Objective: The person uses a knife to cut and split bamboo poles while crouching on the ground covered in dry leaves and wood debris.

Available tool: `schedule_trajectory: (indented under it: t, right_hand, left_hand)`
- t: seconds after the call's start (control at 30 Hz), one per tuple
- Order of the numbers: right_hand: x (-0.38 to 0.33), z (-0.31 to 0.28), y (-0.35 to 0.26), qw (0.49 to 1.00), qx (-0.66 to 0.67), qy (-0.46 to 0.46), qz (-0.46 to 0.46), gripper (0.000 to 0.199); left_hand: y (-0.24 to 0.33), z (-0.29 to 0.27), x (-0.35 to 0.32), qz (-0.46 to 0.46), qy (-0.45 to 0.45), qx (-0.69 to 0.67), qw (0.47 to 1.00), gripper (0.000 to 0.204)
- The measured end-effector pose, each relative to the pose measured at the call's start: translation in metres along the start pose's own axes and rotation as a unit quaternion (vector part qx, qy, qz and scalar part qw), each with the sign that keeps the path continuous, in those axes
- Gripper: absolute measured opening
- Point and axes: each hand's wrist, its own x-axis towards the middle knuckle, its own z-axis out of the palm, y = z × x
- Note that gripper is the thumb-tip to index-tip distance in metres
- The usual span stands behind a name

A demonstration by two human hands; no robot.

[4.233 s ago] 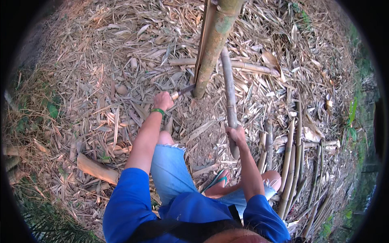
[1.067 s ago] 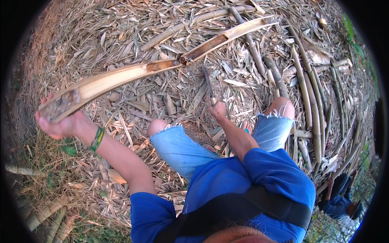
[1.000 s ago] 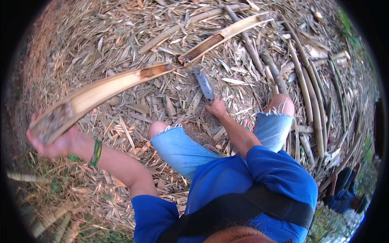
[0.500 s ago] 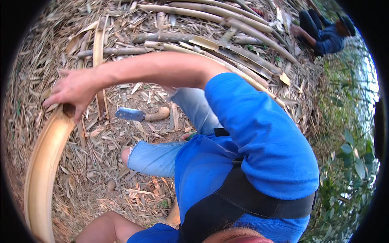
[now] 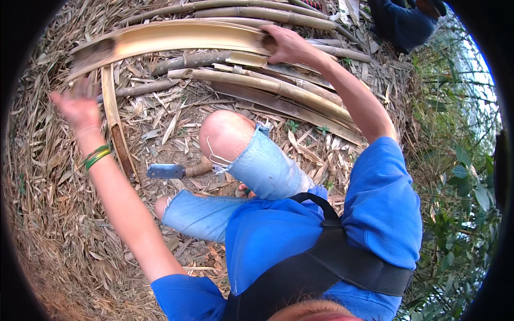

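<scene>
A long split bamboo length (image 5: 187, 36), pale and hollow on its inner face, lies across the far side of my view in the air above other poles. Its right end is gripped by my right hand (image 5: 292, 45), with fingers curled over the rim. My left hand (image 5: 79, 111), wearing green and yellow bands at the wrist, is raised just below the bamboo's left end. Its fingers are spread and smeared by motion, and nothing shows in them. On the ground before my knees rests a cleaver (image 5: 167, 171) with a rectangular metal blade and wooden handle.
Several bamboo poles and split strips (image 5: 278, 88) lie beyond my knees. A narrow split strip (image 5: 113, 115) sits between my left arm and the cleaver. Dry leaves and chips (image 5: 69, 214) cover the ground. Another person (image 5: 404, 24) is at the far right, near green bushes (image 5: 466, 182).
The split bamboo has swung from my left side to the far side. My right hand moved right with its end. My left hand has come into view, and my bent knee shows more.
</scene>
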Motion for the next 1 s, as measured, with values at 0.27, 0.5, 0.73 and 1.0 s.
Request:
schedule_trajectory:
  t: [0.27, 0.5, 0.73, 1.0]
  right_hand:
    - [-0.127, 0.032, 0.137, 0.974, -0.123, -0.117, 0.152, 0.093]
    - [-0.157, 0.115, 0.173, 0.877, -0.163, -0.312, 0.326, 0.116]
    - [-0.097, 0.208, 0.090, 0.971, -0.052, -0.080, 0.218, 0.088]
    - [-0.070, 0.249, -0.007, 0.991, 0.122, -0.021, 0.051, 0.054]
  left_hand:
    - [-0.197, -0.126, -0.056, -0.170, 0.044, 0.261, 0.949, 0.110]
    - [-0.233, -0.206, -0.108, -0.228, 0.117, 0.342, 0.904, 0.105]
    - [-0.268, -0.340, -0.133, -0.052, 0.248, 0.452, 0.855, 0.064]
    - [-0.242, -0.356, -0.094, -0.070, 0.268, 0.690, 0.669, 0.085]
